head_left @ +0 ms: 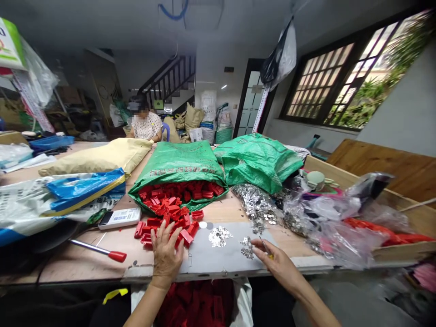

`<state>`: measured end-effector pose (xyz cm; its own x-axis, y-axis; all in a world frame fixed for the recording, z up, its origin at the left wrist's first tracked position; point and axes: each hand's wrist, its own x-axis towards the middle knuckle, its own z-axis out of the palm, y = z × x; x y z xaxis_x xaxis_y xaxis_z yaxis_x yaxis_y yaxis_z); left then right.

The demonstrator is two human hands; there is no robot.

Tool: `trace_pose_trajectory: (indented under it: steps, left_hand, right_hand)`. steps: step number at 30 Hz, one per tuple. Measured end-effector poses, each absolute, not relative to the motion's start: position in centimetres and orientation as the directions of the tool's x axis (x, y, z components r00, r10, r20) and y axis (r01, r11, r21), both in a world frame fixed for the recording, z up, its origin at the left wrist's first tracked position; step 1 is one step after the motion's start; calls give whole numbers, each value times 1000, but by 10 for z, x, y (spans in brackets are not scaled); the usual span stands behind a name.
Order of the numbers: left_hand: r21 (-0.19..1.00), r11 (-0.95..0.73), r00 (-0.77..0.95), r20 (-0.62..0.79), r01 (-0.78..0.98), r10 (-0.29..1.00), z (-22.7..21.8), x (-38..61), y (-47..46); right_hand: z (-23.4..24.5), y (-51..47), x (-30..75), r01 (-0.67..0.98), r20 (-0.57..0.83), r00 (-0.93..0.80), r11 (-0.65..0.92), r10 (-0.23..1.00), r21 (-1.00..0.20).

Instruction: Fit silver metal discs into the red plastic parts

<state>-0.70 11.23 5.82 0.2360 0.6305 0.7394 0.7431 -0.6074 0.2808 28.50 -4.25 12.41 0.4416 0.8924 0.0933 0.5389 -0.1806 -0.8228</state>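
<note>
My left hand (166, 252) lies flat with its fingers spread on a pile of small red plastic pieces (163, 225) spilling from an open green sack (179, 165). My right hand (277, 261) is pinched on a thin metal tool with a yellow end (265, 247), its tip at a small heap of shiny metal bits (247, 247). A second little heap of metal bits (220, 236) lies between the hands on a grey mat (221, 254).
A clear bag of metal bits (257, 204) and crumpled plastic bags (334, 222) sit right, by a wooden tray (402, 250). A remote control (120, 218), red-handled rod (98, 250), blue-white sack (57, 200) lie left. Another person (146, 122) sits at the far end.
</note>
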Motion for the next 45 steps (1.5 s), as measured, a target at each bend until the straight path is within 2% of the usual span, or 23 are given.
trace_pose_trajectory:
  steps: [5, 11, 16, 22, 27, 30, 32, 34, 36, 37, 39, 41, 43, 45]
  left_hand:
    - [196, -668, 360, 717, 717, 596, 55, -8, 112]
    - [144, -676, 438, 661, 723, 609, 56, -7, 109]
    - [185, -665, 408, 662, 724, 628, 61, -8, 105]
    - [237, -698, 306, 771, 676, 559, 55, -13, 109]
    - [323, -703, 211, 802, 634, 559, 59, -16, 110]
    - [455, -700, 135, 779, 550, 613, 77, -13, 97]
    - [612, -653, 67, 705, 447, 706, 93, -10, 81]
    - [793, -541, 67, 546, 280, 835, 107, -8, 62]
    - [963, -268, 135, 260, 41, 956, 116, -8, 43]
    - [994, -75, 197, 89, -75, 976, 118, -9, 35]
    - [921, 297, 324, -209, -251, 923, 118, -12, 22]
    - [762, 549, 424, -396, -342, 814, 115, -17, 12]
    - [630, 684, 482, -499, -369, 720, 111, -20, 4]
    - [559, 752, 508, -561, -350, 654, 109, -20, -3]
  right_hand:
    - [116, -26, 271, 537, 37, 305, -140, 952, -832]
    - [109, -28, 264, 565, 34, 294, -145, 955, -812]
    - [112, -44, 272, 572, 51, 393, -201, 918, -795]
    - [106, -64, 287, 614, 98, 555, -328, 826, -718]
    - [97, -67, 288, 664, 116, 532, -328, 839, -672]
    - [97, -61, 286, 726, 139, 496, -321, 857, -608]
    - [98, -54, 286, 770, 152, 478, -330, 865, -546]
    - [100, -47, 287, 798, 151, 472, -349, 868, -491]
    - [101, -39, 289, 809, 144, 476, -368, 868, -457]
    - [101, -35, 290, 811, 141, 479, -375, 867, -448]
    - [101, -28, 291, 812, 138, 483, -384, 865, -439]
    - [101, -21, 291, 811, 134, 493, -398, 860, -429]
    - [101, -16, 289, 808, 128, 504, -414, 854, -420]
    - [102, -12, 288, 806, 120, 512, -427, 850, -410]
